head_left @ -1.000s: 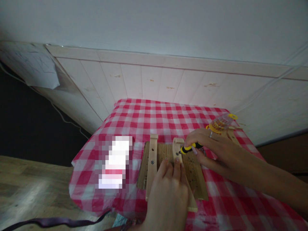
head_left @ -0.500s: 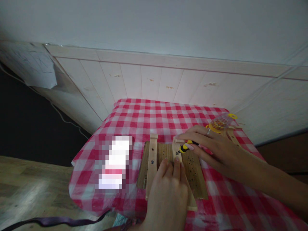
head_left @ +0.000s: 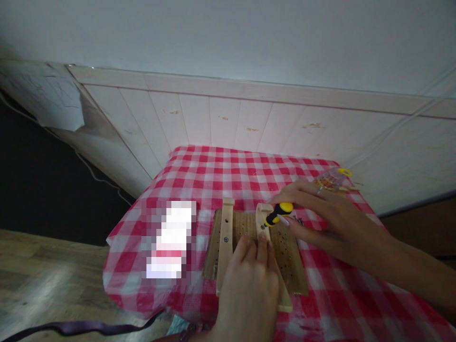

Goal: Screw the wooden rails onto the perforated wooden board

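Observation:
A short yellow-and-black screwdriver (head_left: 273, 216) leans to the right, its tip at a screw in the right wooden strip (head_left: 284, 292). My right hand (head_left: 318, 213) has its thumb and fingertips about the handle, the fingers loosely curved. Pressing down on that same strip just below the screw is my left hand (head_left: 249, 280), fingertips bent together. Beneath lies a brown wooden board (head_left: 290, 259) dotted with small dark holes. A second pale strip (head_left: 224, 256), with a screw and a hole showing, runs along the board's left part.
A blurred-out bright rectangle (head_left: 171, 240) lies left of the board on the red checked tablecloth (head_left: 221, 175). At the back right is a clear container with yellow parts (head_left: 331, 178). A panelled wall (head_left: 228, 123) rises behind the table.
My right hand has opened slightly and shifted right, so more of the screwdriver's handle shows. The screwdriver stands a bit steeper. My left hand stays put.

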Demonstrator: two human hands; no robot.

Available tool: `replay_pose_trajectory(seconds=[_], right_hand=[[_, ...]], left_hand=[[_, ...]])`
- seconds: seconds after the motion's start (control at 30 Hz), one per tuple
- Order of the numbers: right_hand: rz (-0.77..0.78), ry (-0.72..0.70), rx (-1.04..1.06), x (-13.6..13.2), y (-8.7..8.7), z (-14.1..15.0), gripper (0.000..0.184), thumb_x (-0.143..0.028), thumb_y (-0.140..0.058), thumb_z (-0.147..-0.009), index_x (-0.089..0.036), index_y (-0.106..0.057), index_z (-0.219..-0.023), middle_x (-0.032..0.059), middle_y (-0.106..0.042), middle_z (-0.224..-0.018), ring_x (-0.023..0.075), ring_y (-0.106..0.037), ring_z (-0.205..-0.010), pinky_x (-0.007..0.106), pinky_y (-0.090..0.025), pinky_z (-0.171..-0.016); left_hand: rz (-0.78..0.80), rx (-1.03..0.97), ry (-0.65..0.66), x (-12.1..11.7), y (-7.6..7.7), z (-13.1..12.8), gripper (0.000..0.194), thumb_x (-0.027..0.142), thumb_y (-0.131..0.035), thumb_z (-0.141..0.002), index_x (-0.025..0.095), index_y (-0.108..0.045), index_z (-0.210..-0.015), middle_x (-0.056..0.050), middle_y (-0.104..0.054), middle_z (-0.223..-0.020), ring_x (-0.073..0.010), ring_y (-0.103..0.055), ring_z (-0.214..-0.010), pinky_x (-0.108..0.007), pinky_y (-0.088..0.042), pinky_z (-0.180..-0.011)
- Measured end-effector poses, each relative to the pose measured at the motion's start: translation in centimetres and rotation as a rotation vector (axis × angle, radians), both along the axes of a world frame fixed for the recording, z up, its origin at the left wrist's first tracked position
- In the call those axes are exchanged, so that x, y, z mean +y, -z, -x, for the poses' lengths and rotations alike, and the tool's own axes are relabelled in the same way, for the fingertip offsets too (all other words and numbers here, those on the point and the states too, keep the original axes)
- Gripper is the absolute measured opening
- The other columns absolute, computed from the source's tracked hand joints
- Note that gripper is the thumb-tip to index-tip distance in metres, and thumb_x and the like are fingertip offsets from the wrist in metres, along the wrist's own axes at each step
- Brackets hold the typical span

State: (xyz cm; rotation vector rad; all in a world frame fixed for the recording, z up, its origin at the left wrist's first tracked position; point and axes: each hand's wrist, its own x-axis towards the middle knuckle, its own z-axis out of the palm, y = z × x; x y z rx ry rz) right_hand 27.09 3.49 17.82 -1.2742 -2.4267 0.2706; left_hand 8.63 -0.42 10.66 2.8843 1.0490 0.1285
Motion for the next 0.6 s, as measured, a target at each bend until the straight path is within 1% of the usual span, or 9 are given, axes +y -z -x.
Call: replay_pose_trajectory(seconds=[0.07, 0.1, 0.2, 0.27, 0.37, 0.5, 0.6], right_hand=[[-0.039, 0.029, -0.038, -0.08, -0.25, 0.11, 0.022, -0.024, -0.053, -0.094, -0.026, -0.066, -0.111, 0.0065, -0.072, -0.097, 0.0231, -0.069, -0.085, 0.035, -0.052, -0.070], [-0.039, 0.053, -0.051, -0.13, -0.33, 0.17, 0.021, -0.024, -0.053, -0.094, -0.025, -0.066, -0.110, 0.0058, -0.071, -0.091, 0.0224, -0.069, -0.080, 0.034, -0.051, -0.068], [0.032, 0.105, -0.059, -0.21, -0.37, 0.35, 0.016, -0.030, -0.052, -0.096, -0.023, -0.066, -0.101, 0.0017, -0.069, -0.072, 0.0190, -0.064, -0.061, 0.031, -0.045, -0.057], [0.074, 0.117, -0.054, -0.18, -0.22, 0.49, 0.020, -0.037, -0.051, -0.098, -0.023, -0.064, -0.096, 0.0006, -0.068, -0.068, 0.0181, -0.062, -0.056, 0.030, -0.043, -0.053], [0.078, 0.125, -0.056, -0.08, 0.02, 0.67, 0.026, -0.039, -0.045, -0.100, -0.022, -0.065, -0.095, 0.0041, -0.074, -0.078, 0.0201, -0.067, -0.064, 0.032, -0.045, -0.058], [0.061, 0.076, -0.067, -0.01, -0.10, 0.58, 0.023, -0.029, -0.044, -0.097, -0.022, -0.066, -0.100, 0.0055, -0.076, -0.085, 0.0221, -0.070, -0.072, 0.035, -0.048, -0.065], [-0.002, 0.020, -0.116, 0.00, -0.34, 0.30, 0.026, -0.022, -0.044, -0.094, -0.022, -0.066, -0.108, 0.0064, -0.076, -0.091, 0.0240, -0.070, -0.080, 0.036, -0.048, -0.069]], left_hand=[[-0.008, -0.006, -0.001, -0.01, 0.09, 0.02, 0.036, 0.019, -0.055, -0.097, -0.002, -0.067, -0.125, -0.021, -0.071, -0.126, -0.0259, -0.072, -0.108, -0.038, -0.055, -0.098], [-0.012, -0.007, 0.002, 0.00, 0.14, 0.04, 0.036, 0.019, -0.055, -0.098, -0.002, -0.067, -0.125, -0.021, -0.071, -0.126, -0.0257, -0.072, -0.108, -0.038, -0.055, -0.098], [-0.029, -0.006, 0.003, 0.00, 0.21, 0.12, 0.036, 0.019, -0.055, -0.097, -0.001, -0.068, -0.124, -0.020, -0.072, -0.125, -0.0252, -0.072, -0.108, -0.037, -0.055, -0.098], [-0.039, -0.006, 0.004, -0.01, 0.15, 0.13, 0.037, 0.020, -0.056, -0.097, -0.001, -0.068, -0.125, -0.020, -0.071, -0.126, -0.0249, -0.072, -0.108, -0.036, -0.055, -0.098], [-0.029, 0.008, 0.005, 0.01, -0.07, 0.03, 0.037, 0.021, -0.058, -0.097, 0.000, -0.068, -0.125, -0.019, -0.070, -0.128, -0.0249, -0.072, -0.109, -0.036, -0.055, -0.099], [-0.022, 0.009, -0.001, 0.03, -0.16, -0.07, 0.036, 0.020, -0.059, -0.096, 0.000, -0.068, -0.124, -0.019, -0.071, -0.127, -0.0254, -0.073, -0.108, -0.037, -0.056, -0.098], [-0.048, -0.015, 0.004, -0.01, 0.12, 0.01, 0.036, 0.020, -0.058, -0.096, 0.000, -0.068, -0.123, -0.019, -0.071, -0.125, -0.0248, -0.073, -0.107, -0.036, -0.056, -0.097]])
